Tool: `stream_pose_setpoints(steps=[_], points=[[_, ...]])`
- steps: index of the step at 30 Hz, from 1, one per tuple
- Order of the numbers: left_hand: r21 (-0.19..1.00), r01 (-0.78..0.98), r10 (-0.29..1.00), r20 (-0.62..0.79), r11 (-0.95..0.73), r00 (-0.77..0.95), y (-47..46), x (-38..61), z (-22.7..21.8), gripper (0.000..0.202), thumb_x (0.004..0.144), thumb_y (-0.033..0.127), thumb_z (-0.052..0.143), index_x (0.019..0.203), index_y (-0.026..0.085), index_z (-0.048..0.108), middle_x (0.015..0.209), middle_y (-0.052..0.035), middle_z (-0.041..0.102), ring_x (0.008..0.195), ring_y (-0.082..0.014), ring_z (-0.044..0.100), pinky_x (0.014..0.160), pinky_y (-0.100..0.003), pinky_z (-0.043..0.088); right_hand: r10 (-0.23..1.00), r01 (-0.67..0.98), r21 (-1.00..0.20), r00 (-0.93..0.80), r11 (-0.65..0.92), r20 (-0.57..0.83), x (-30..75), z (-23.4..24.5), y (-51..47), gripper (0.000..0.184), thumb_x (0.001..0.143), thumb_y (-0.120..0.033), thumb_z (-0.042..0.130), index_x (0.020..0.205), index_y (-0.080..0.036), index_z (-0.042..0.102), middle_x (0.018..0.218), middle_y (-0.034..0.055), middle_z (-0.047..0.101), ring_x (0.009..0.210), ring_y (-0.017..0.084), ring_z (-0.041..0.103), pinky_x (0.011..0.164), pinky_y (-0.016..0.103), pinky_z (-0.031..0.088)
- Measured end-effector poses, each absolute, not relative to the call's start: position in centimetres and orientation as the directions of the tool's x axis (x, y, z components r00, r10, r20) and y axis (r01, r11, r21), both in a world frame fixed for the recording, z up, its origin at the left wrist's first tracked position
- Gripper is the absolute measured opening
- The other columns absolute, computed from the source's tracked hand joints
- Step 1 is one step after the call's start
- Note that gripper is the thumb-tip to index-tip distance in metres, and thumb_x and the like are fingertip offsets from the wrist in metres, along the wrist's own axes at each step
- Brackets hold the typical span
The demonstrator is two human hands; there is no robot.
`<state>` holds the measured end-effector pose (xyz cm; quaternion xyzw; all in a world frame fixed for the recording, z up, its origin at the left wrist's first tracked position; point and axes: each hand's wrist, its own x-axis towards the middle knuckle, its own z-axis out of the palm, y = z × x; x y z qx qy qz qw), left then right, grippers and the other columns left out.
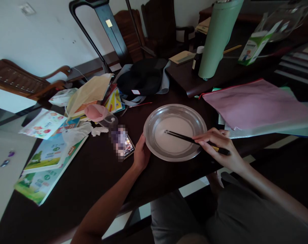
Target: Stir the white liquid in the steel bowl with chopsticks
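1. The right hand (220,147) is closed around a pair of dark chopsticks (184,137). It pinches them near their back end, with the fingers folded over the top.
2. The chopsticks' long axis lies almost left to right across the scene. The tips point left and slightly far, and the butt end sticks out on the right, just past the knuckles.
3. The two sticks lie close together, nearly parallel, and tilt down toward their tips.
4. The tips sit about the middle of a round metal plate (174,107), over the pale, flat layer that fills its bottom. The shafts cross the plate's near-right rim.
5. The left hand (141,154) is pressed against the plate's left rim, thumb side toward the metal. Its fingers are hidden, so I cannot tell whether it clamps the rim or only steadies it.
6. The plate rests on a dark table (93,176), near its near edge and in front of the seated person.
7. A phone (126,144) with a lit screen lies just left of the left hand.
8. Further left are coloured booklets (49,156) and loose papers.
9. A pink zip folder (255,101) lies right of the plate. A tall green flask (218,37) stands far right, and a black cap (142,76) lies beyond the plate.
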<state>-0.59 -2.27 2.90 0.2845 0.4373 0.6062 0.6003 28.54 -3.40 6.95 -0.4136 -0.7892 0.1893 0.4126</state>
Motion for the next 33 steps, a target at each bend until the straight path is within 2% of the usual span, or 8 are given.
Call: stream_pose_setpoints(steps=[3,6,11,15,21,25,28,33], points=[[0.869,-0.485,0.979,-0.175,0.101,-0.109,-2.3,-0.6,2.8,0.037,0.085,0.048,0.076,0.112,0.023,0.079,0.124,-0.0052,0.079,0.132,-0.0323,0.065,0.116,-0.046,0.049,0.804,0.56,-0.593,-0.273,0.579,0.528,28.8,6.8,-3.3,0.016,0.105,-0.031,0.06,0.096,-0.028,0.073,0.106,0.0004,0.084,0.088,0.023,0.073,0.081,0.044,0.038],[0.873,-0.477,0.979,-0.172,0.102,-0.105,-2.3,-0.7,2.8,0.038,0.086,0.048,0.075,0.113,0.022,0.079,0.126,-0.0056,0.079,0.132,-0.0323,0.065,0.116,-0.046,0.049,0.804,0.609,-0.573,-0.194,0.548,0.563,29.8,7.5,-3.8,0.02,0.105,-0.028,0.058,0.092,-0.027,0.073,0.097,0.0016,0.083,0.082,0.023,0.072,0.08,0.044,0.036],[0.873,-0.477,0.98,-0.169,0.099,-0.106,-2.3,-0.7,2.7,0.037,0.086,0.048,0.075,0.113,0.023,0.079,0.126,-0.006,0.079,0.133,-0.0328,0.065,0.116,-0.047,0.05,0.842,0.533,-0.693,-0.074,0.486,0.534,31.6,8.7,-5.3,0.032,0.107,-0.028,0.052,0.083,-0.029,0.073,0.086,0.0014,0.08,0.076,0.024,0.07,0.084,0.048,0.039],[0.874,-0.478,0.982,-0.158,0.09,-0.104,-2.3,-0.6,2.8,0.036,0.087,0.048,0.075,0.112,0.023,0.079,0.127,-0.0054,0.078,0.134,-0.0326,0.064,0.116,-0.047,0.05,0.859,0.422,-0.755,-0.146,0.502,0.49,31.4,8.8,-5.6,0.033,0.108,-0.029,0.051,0.083,-0.031,0.073,0.086,-0.0019,0.08,0.074,0.023,0.071,0.085,0.047,0.042],[0.871,-0.479,0.977,-0.184,0.11,-0.111,-2.4,-0.5,3.0,0.034,0.087,0.047,0.074,0.11,0.023,0.079,0.123,-0.0055,0.08,0.133,-0.0329,0.065,0.115,-0.047,0.051,0.801,0.475,-0.645,-0.345,0.599,0.489,29.0,7.8,-4.1,0.016,0.105,-0.031,0.06,0.098,-0.03,0.074,0.101,-0.0021,0.084,0.085,0.02,0.075,0.08,0.042,0.039],[0.87,-0.48,0.978,-0.179,0.109,-0.103,-2.4,-0.5,3.1,0.036,0.085,0.048,0.076,0.112,0.023,0.078,0.123,-0.0046,0.08,0.135,-0.0323,0.063,0.117,-0.047,0.049,0.806,0.554,-0.593,-0.313,0.585,0.503,28.8,7.3,-3.6,0.014,0.104,-0.03,0.061,0.099,-0.029,0.074,0.108,-0.0007,0.084,0.089,0.022,0.074,0.08,0.043,0.037],[0.873,-0.477,0.979,-0.175,0.104,-0.107,-2.4,-0.6,3.0,0.036,0.085,0.048,0.075,0.111,0.023,0.078,0.125,-0.0053,0.079,0.136,-0.0328,0.062,0.118,-0.047,0.048,0.814,0.592,-0.587,-0.233,0.553,0.533,29.8,7.8,-4.0,0.019,0.105,-0.028,0.058,0.094,-0.027,0.074,0.102,0.001,0.083,0.085,0.023,0.073,0.08,0.044,0.036],[0.872,-0.478,0.978,-0.179,0.106,-0.109,-2.4,-0.6,2.8,0.036,0.086,0.048,0.074,0.111,0.023,0.077,0.124,-0.0057,0.079,0.136,-0.0326,0.062,0.118,-0.048,0.048,0.843,0.545,-0.675,-0.116,0.496,0.526,31.4,9.0,-5.4,0.032,0.108,-0.027,0.05,0.085,-0.028,0.072,0.087,-0.0001,0.08,0.077,0.022,0.07,0.082,0.046,0.037]])
